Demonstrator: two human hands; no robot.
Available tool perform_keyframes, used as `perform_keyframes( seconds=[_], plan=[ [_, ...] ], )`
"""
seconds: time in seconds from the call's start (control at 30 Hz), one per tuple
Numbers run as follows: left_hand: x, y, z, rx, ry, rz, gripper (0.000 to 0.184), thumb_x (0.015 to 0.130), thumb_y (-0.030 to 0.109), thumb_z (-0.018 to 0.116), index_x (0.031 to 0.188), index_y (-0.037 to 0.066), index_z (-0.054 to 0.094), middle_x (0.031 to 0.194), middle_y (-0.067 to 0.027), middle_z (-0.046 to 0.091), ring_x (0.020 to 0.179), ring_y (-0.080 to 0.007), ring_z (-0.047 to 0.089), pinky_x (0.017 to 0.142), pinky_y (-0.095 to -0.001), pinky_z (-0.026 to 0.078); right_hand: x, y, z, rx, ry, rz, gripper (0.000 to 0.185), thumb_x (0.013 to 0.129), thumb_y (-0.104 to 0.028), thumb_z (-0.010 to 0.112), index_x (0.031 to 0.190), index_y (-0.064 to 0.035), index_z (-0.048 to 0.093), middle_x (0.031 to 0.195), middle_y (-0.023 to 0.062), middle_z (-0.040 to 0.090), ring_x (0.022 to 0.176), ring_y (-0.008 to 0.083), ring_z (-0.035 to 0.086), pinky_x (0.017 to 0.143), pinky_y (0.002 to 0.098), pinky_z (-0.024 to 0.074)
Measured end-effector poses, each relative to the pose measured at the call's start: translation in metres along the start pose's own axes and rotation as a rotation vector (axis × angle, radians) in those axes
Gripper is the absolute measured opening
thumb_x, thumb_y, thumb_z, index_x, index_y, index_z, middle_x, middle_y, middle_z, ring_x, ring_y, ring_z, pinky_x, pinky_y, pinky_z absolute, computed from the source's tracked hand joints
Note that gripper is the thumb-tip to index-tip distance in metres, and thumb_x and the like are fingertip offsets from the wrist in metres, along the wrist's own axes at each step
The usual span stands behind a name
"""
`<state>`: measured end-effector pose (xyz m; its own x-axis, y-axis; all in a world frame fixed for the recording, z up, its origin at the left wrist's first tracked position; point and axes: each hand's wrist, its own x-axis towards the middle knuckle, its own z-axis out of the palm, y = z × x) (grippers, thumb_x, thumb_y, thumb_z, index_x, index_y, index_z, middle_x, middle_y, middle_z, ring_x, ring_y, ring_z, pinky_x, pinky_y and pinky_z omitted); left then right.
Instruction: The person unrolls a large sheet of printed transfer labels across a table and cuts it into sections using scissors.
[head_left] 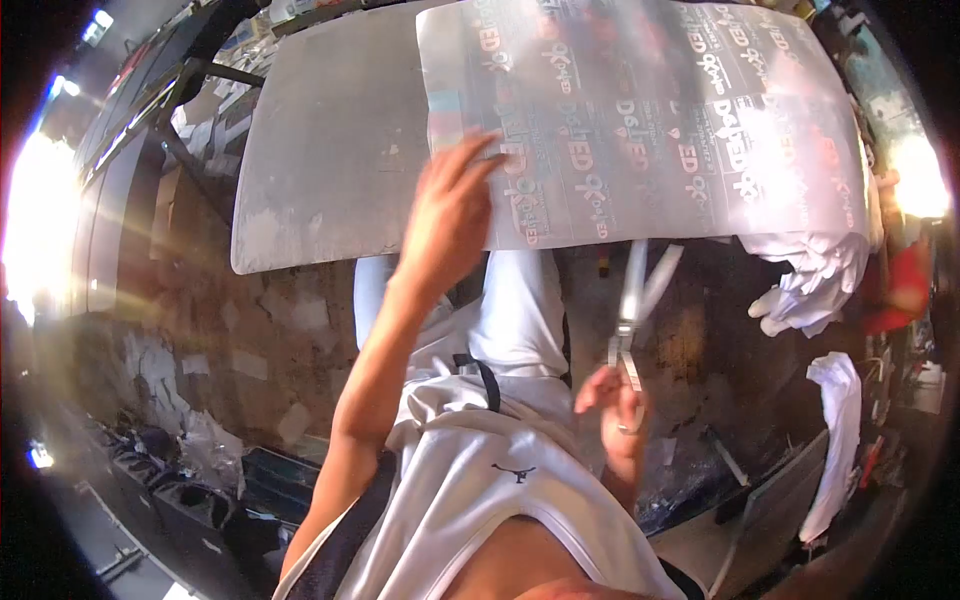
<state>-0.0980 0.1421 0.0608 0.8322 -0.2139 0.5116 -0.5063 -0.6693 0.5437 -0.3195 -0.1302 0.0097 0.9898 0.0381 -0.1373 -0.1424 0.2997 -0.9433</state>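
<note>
One printed sheet (640, 80), one pair of scissors (626, 326)

Sheet: translucent, lettered, spread over the bench (320, 150), ahead and to the right of the left hand (448, 222). That hand is loose, fingers fanned, nothing in its grasp, reaching over the sheet's left side; contact or hover — cannot tell. Bare bench surface just to its left.

Right hand (614, 398), low and near the body, fingers curled on the scissor handles; blur hides which finger sits in which loop. Blades point ahead of that hand, parted in a narrow V, tips near the sheet's near edge. White cloth bundle (810, 285) ahead and to the right of it.

Handling, my judgement: sheet looks light, limp and glossy — likely slippery, apt to slide or crease if pinched at one spot. Best taken flat-fingered along its left edge, or by a corner. Scissors look stiff, metallic; hold by the loops, clear of the blades.
</note>
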Motion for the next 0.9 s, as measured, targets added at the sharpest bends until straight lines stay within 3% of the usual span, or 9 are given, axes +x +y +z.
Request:
perform_keyframes(
  seconds=[0.03, 0.13, 0.23, 0.33, 0.37, 0.4, 0.5, 0.73, 0.9],
  plan=[
    [-0.015, -0.015, -0.013, 0.24, 0.009, -0.004, 0.037, 0.102, 0.01, 0.058, 0.139, 0.007, 0.063, 0.156, -0.013, 0.052, 0.153, -0.0346, 0.038, 0.127, -0.0538, 0.027, 0.003, 0.0, 0.016, -0.033, -0.049, 0.046, 0.078, 0.092, -0.074, 0.063, 0.11, 0.0021, 0.06, 0.082, 0.0094, 0.063, 0.073, 0.0205, 0.063, 0.07, 0.037, 0.0537],
    [-0.038, -0.046, -0.019, 0.363, -0.159, -0.046, 0.048, 0.107, 0.027, 0.057, 0.151, 0.01, 0.055, 0.165, -0.0084, 0.044, 0.158, -0.0301, 0.028, 0.13, -0.0543, 0.016, 0.023, 0.003, 0.037, -0.085, -0.187, 0.084, 0.08, 0.09, -0.077, 0.063, 0.106, 0.0012, 0.059, 0.081, 0.0083, 0.062, 0.074, 0.0198, 0.064, 0.072, 0.0363, 0.0538],
    [-0.035, -0.042, -0.016, 0.36, -0.202, -0.008, 0.052, 0.105, 0.03, 0.058, 0.152, 0.009, 0.054, 0.166, -0.0077, 0.042, 0.157, -0.0309, 0.03, 0.129, -0.0551, 0.018, 0.021, -0.001, 0.044, -0.127, -0.298, 0.211, 0.062, 0.093, -0.062, 0.073, 0.098, -0.0026, 0.056, 0.084, 0.006, 0.062, 0.076, 0.015, 0.065, 0.072, 0.0311, 0.0508],
    [-0.029, -0.048, -0.014, 0.328, -0.211, 0.031, 0.055, 0.105, 0.035, 0.057, 0.153, 0.009, 0.052, 0.165, -0.0074, 0.043, 0.157, -0.0307, 0.03, 0.13, -0.0545, 0.017, 0.009, 0.003, 0.043, -0.229, -0.292, 0.263, 0.059, 0.094, -0.059, 0.073, 0.099, -0.0024, 0.057, 0.083, 0.0056, 0.062, 0.075, 0.0145, 0.065, 0.072, 0.0303, 0.0508],
    [-0.027, -0.051, -0.011, 0.335, -0.207, 0.044, 0.056, 0.105, 0.036, 0.056, 0.154, 0.01, 0.05, 0.165, -0.0075, 0.043, 0.157, -0.0301, 0.03, 0.13, -0.0543, 0.018, 0.003, 0.011, 0.037, -0.26, -0.282, 0.344, 0.048, 0.1, -0.048, 0.071, 0.099, -0.0016, 0.058, 0.084, 0.0058, 0.063, 0.075, 0.0142, 0.065, 0.072, 0.0299, 0.0509],
    [-0.028, -0.053, -0.01, 0.328, -0.206, 0.036, 0.056, 0.105, 0.036, 0.056, 0.154, 0.01, 0.05, 0.165, -0.0075, 0.043, 0.157, -0.0301, 0.03, 0.13, -0.0543, 0.018, 0.001, 0.014, 0.042, -0.267, -0.282, 0.352, 0.048, 0.1, -0.048, 0.071, 0.099, -0.0016, 0.058, 0.084, 0.0058, 0.063, 0.075, 0.0142, 0.065, 0.072, 0.0299, 0.0509],
    [-0.028, -0.053, -0.009, 0.318, -0.196, 0.036, 0.058, 0.102, 0.035, 0.06, 0.153, 0.008, 0.051, 0.165, -0.0094, 0.043, 0.157, -0.031, 0.031, 0.129, -0.0546, 0.018, 0.002, 0.029, 0.061, -0.233, -0.134, 0.386, 0.032, 0.107, -0.031, 0.062, 0.097, -0.0014, 0.059, 0.078, 0.0048, 0.065, 0.072, 0.0126, 0.062, 0.07, 0.0279, 0.0487],
    [-0.025, -0.044, -0.022, 0.281, -0.266, 0.011, 0.067, 0.1, 0.036, 0.068, 0.157, 0.009, 0.048, 0.166, -0.0113, 0.041, 0.158, -0.031, 0.028, 0.131, -0.0513, 0.016, 0.034, 0.026, 0.085, -0.182, -0.168, 0.265, 0.048, 0.108, -0.047, 0.057, 0.097, -0.0004, 0.061, 0.079, 0.0038, 0.064, 0.07, 0.011, 0.06, 0.068, 0.0282, 0.0504],
    [-0.028, -0.051, -0.022, 0.292, -0.281, 0.039, 0.072, 0.098, 0.04, 0.07, 0.158, 0.01, 0.046, 0.167, -0.0093, 0.039, 0.158, -0.0285, 0.028, 0.131, -0.0504, 0.016, 0.052, 0.02, 0.086, -0.178, -0.2, 0.246, 0.045, 0.109, -0.044, 0.058, 0.104, 0.0006, 0.063, 0.082, 0.0042, 0.065, 0.071, 0.0116, 0.064, 0.068, 0.0279, 0.053]
  ],
)
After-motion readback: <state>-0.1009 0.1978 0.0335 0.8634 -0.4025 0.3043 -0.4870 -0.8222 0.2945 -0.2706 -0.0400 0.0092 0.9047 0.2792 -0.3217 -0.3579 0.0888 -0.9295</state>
